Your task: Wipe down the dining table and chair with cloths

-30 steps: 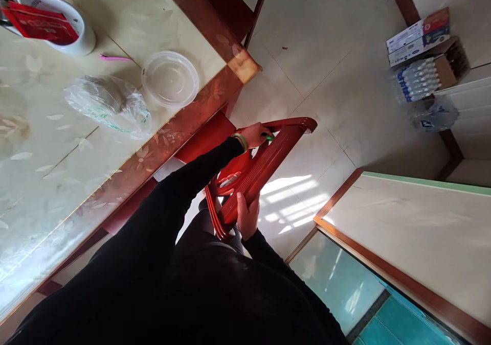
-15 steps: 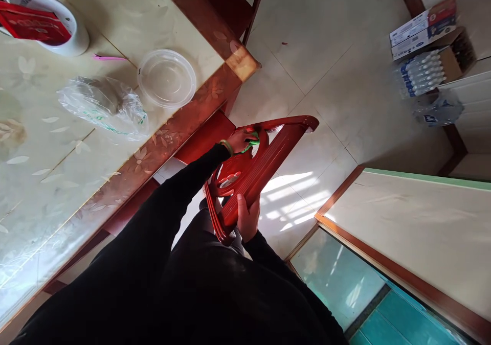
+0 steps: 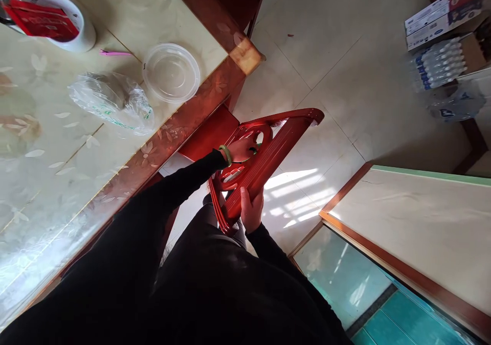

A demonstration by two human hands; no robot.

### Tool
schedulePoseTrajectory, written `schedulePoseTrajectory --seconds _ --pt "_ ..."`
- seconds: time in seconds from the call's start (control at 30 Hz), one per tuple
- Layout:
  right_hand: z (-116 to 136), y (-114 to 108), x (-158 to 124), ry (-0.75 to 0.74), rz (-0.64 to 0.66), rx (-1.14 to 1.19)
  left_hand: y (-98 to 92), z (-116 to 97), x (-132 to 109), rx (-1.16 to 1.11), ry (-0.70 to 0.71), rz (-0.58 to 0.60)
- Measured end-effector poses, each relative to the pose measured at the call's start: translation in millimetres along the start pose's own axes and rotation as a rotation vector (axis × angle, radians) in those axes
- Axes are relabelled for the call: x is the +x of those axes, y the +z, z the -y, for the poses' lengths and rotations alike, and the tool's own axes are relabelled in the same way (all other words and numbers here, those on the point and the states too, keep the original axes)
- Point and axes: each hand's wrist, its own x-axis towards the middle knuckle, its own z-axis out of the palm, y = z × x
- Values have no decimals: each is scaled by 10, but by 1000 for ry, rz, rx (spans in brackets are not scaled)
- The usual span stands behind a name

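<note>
A glossy red wooden chair (image 3: 264,166) with a carved, pierced backrest stands in front of me. My left hand (image 3: 241,151), a pale green bangle (image 3: 226,154) at its wrist, reaches in against the carved slats behind the top rail. Its fingers are closed on a green cloth (image 3: 252,151), of which only a sliver shows. With thumb and fingers, my right hand (image 3: 251,209) grips the near part of the top rail from its right side.
Left is a marble-patterned table (image 3: 46,145) with a clear plastic bowl (image 3: 171,73), a plastic bag (image 3: 113,102), a pink strip (image 3: 115,53) and a white mug (image 3: 86,33). Boxes (image 3: 445,13) and packed bottles (image 3: 441,63) stand far right. A pale cabinet (image 3: 418,207) is nearer.
My left hand has moved down the carved backrest toward the rail, hiding most of the green cloth. My right hand keeps its hold, and the view has shifted slightly.
</note>
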Motion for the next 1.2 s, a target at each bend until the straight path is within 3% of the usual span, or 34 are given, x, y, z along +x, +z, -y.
schedulePoseTrajectory --seconds 0.1,0.17,0.3,0.4,0.5,0.57,0.7,0.77,0.83,1.0,1.2 --pt "-11 -8 7 10 -7 -12 57 5 -139 -96 33 -4" --pt "-15 -18 8 5 -1 -26 143 59 -265 -226 4 -99" --pt "-3 -26 -4 12 11 -22 416 233 -775 -484 -89 -249" --pt "31 -16 -17 19 20 -13 610 356 -1261 -471 -174 -220" --pt "70 -6 -18 7 45 1 701 415 -1512 -333 -191 -154" --pt "86 -8 -14 8 49 2 688 408 -1473 -250 -119 -134" --pt "75 -31 -10 17 -18 -24 552 338 -1156 -48 82 -87" --pt "55 -48 -7 4 -34 -35 495 316 -1065 34 103 -39" --pt "33 -62 2 -9 -23 -30 477 313 -1083 78 48 5" --pt "-12 -77 52 -29 -7 -4 549 323 -1310 125 -261 110" --pt "-24 -89 111 -94 26 -10 530 333 -1308 73 -442 113"
